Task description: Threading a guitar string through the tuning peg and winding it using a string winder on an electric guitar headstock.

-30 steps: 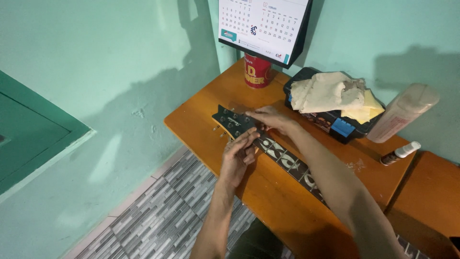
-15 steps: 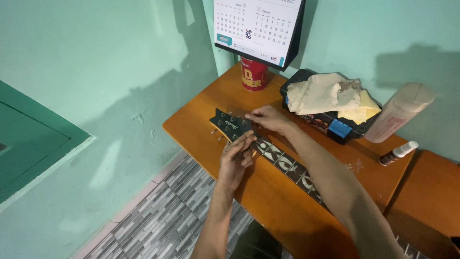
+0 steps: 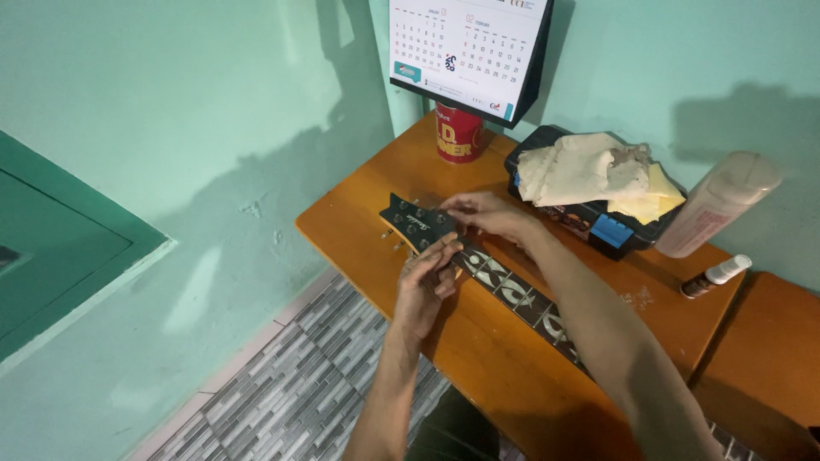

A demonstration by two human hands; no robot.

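A table [image 3: 359, 224] stands in the centre of the frame against the wall, with tiled floor [image 3: 282, 401] at lower left. A guitar neck [image 3: 512, 290] lies diagonally on the table, its headstock [image 3: 416, 224] toward the upper left. The left hand [image 3: 423, 286] is at the near side of the headstock, the right hand [image 3: 487, 213] at the far side. Behind them a cup [image 3: 459, 135] stands below a wall calendar [image 3: 465, 51]. Right of the cup sits a case [image 3: 598, 226] with cloths [image 3: 589, 171] on top. Further right a tall bottle [image 3: 713, 205] leans at the wall; a small bottle [image 3: 716, 276] lies before it.
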